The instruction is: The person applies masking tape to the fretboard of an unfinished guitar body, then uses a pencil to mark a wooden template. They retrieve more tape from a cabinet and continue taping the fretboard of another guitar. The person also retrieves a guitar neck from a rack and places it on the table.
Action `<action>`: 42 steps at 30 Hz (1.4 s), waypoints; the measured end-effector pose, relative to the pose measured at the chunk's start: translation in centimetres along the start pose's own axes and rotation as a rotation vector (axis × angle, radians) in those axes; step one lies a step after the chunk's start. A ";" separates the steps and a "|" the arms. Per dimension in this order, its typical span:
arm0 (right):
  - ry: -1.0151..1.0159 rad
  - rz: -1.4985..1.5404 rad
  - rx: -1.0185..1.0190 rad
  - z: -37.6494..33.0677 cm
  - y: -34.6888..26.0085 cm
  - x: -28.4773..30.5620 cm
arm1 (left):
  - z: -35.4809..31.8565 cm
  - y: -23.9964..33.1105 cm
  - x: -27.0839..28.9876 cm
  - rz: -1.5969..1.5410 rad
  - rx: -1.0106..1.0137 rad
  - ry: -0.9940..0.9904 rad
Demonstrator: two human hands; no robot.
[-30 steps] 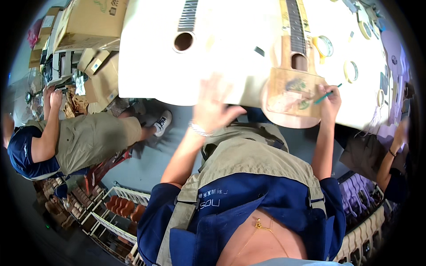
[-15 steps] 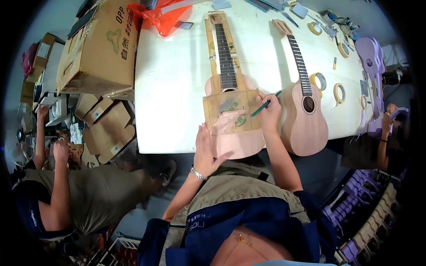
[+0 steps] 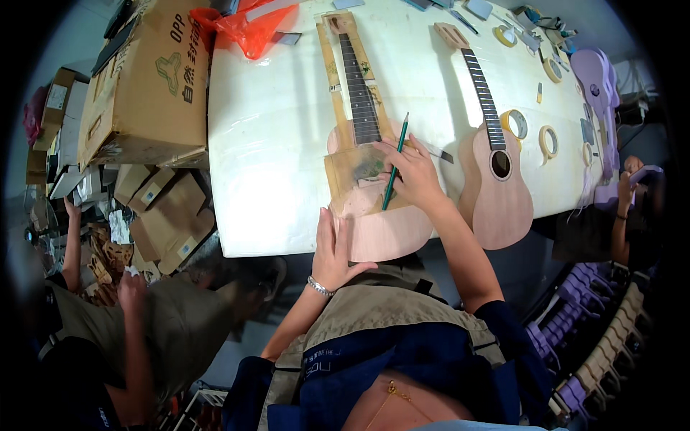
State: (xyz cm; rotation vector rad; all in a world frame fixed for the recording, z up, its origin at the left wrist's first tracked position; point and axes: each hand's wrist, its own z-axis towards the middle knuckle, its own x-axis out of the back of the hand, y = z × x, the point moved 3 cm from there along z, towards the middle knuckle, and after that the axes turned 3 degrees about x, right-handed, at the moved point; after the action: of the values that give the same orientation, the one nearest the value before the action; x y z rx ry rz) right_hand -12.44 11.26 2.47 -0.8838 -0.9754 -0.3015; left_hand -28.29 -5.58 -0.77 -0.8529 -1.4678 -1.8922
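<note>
White table (image 3: 273, 151): ukulele (image 3: 388, 241) lies under right fingers (image 3: 387, 150) holding green pencil (image 3: 391, 188).

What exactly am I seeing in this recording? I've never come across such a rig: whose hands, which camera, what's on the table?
There is no robot, just a person's two bare hands. A fisheye camera on the person's head looks down, so straight edges bend near the rim. The left hand is at the lower left edge of a bare-wood ukulele. The right hand lies over a brown template-like sheet on it, a green pencil between its fingers. The white table also bears a second ukulele, tape rolls and a red plastic bag.
</note>
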 end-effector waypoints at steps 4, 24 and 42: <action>0.020 -0.090 0.020 -1.9 -0.7 -0.2 | 0.3 0.1 0.2 -0.009 -0.012 0.039; 0.352 0.000 -0.084 -6.6 -4.3 4.1 | -0.7 -1.4 -1.0 0.039 -0.041 0.055; 0.044 -0.078 -0.146 -6.0 -4.9 3.0 | -0.3 -1.1 -1.2 0.081 -0.092 0.138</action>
State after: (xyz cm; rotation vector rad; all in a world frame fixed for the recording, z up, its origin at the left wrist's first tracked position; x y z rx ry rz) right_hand -10.09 4.06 5.82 -0.9686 -0.9577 -0.4615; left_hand -28.47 -5.50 -2.44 -0.7942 -1.2545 -1.9296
